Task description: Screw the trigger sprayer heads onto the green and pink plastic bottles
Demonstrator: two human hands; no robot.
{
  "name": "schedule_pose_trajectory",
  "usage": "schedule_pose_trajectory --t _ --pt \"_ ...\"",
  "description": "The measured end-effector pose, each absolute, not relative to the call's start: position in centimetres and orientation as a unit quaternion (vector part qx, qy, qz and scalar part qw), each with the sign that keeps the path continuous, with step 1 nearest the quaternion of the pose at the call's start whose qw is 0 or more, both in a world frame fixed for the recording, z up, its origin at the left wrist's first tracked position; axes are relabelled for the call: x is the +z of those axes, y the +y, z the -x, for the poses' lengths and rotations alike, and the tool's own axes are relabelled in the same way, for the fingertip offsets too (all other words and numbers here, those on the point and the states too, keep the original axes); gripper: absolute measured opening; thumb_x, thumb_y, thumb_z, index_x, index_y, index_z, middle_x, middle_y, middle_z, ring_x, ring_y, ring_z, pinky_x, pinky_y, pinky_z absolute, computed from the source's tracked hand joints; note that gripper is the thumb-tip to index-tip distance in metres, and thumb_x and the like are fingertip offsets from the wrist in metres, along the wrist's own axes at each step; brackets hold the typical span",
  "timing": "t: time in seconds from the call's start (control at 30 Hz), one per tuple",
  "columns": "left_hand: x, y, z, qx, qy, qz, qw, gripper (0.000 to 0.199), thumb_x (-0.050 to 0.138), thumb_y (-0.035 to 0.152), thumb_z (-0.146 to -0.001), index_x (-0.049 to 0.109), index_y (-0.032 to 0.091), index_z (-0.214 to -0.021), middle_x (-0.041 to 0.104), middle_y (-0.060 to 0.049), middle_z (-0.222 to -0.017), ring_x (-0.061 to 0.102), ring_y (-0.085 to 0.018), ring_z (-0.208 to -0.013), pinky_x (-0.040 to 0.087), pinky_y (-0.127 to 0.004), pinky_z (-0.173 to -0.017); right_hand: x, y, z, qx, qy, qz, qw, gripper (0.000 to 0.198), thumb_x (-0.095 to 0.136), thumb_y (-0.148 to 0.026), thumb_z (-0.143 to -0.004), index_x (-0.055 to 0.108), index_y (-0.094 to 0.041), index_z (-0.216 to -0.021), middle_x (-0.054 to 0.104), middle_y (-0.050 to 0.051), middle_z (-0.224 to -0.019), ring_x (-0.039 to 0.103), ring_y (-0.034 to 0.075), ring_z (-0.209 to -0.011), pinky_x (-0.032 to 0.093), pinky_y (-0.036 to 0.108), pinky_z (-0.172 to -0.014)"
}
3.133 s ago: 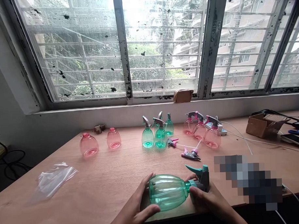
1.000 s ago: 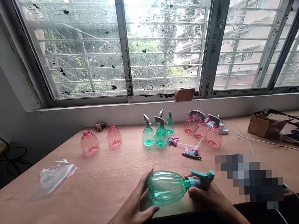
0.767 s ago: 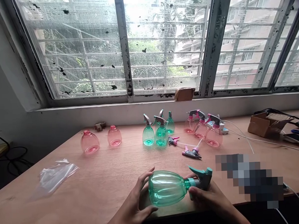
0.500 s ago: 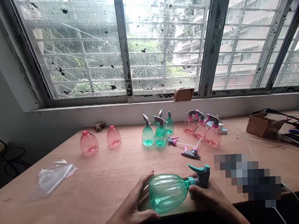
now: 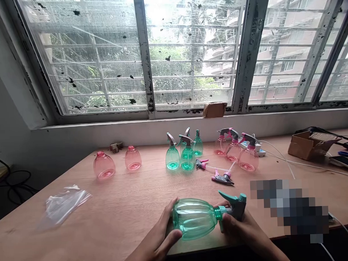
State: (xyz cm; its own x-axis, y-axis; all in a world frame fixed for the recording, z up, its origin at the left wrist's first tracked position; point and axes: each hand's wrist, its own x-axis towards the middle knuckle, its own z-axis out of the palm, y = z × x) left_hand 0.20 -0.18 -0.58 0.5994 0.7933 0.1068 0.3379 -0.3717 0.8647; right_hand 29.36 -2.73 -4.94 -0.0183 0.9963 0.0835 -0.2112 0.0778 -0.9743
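Note:
A green spray bottle (image 5: 194, 218) lies on its side in the air above the table's front edge, its base to the left. My left hand (image 5: 160, 235) is wrapped round the base end, thumb in front. Around the neck and the grey-and-teal trigger head (image 5: 236, 205) my right hand (image 5: 237, 225) is closed, with some of its fingers hidden behind. The head sits at the bottle's mouth; whether it is screwed tight I cannot tell. Beyond lie two loose pink-and-grey spray heads, one (image 5: 223, 178) nearer and one (image 5: 202, 164) farther.
Two open pink bottles (image 5: 104, 166) stand at the left, behind a clear plastic bag (image 5: 68, 202). Several green spray bottles (image 5: 172, 158) and pink ones (image 5: 248, 158) stand at the back. A cardboard box (image 5: 306, 147), cables and a blurred object (image 5: 293, 206) are at the right.
The bottle's base end has risen slightly and turned a little in my hands. My left thumb has moved up along it. The other things stay where they were.

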Motion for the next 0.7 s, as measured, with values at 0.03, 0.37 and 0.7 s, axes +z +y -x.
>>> schedule_pose_trajectory --t 0.03,0.37,0.7 --pt "-0.7 -0.1 -0.3 0.27 0.36 -0.782 0.431 0.063 0.05 0.041 -0.102 0.022 0.034 -0.158 0.024 -0.002 -0.168 0.021 -0.031 -0.154 0.018 -0.05 -0.126 -5.0 -2.7 -29.4 0.538 -0.475 0.414 0.56 0.053 0.076 -0.065 -0.076 0.062 -0.018 -0.097 0.07 0.0 -0.057 0.059 0.015 -0.043 0.046 0.027 -0.044" --pt "-0.9 0.1 -0.5 0.302 0.338 -0.778 0.435 0.088 0.075 0.035 -0.087 0.022 0.039 -0.157 0.023 0.0 -0.168 0.019 -0.032 -0.154 0.015 -0.05 -0.127 -4.3 -2.8 -29.2 0.533 -0.496 0.414 0.546 0.047 0.069 -0.062 -0.084 0.056 -0.019 -0.097 0.073 0.001 -0.057 0.061 0.015 -0.045 0.044 0.024 -0.046" --pt "-1.8 1.0 -0.6 0.34 0.315 -0.7 0.543 0.062 0.062 0.049 -0.095 0.036 0.031 -0.148 0.041 -0.01 -0.159 0.039 -0.033 -0.147 0.032 -0.051 -0.122 -4.3 -2.6 -29.1 0.545 -0.446 0.415 0.576 0.049 0.083 -0.057 -0.072 0.066 -0.017 -0.094 0.071 0.001 -0.058 0.058 0.014 -0.044 0.044 0.025 -0.046"
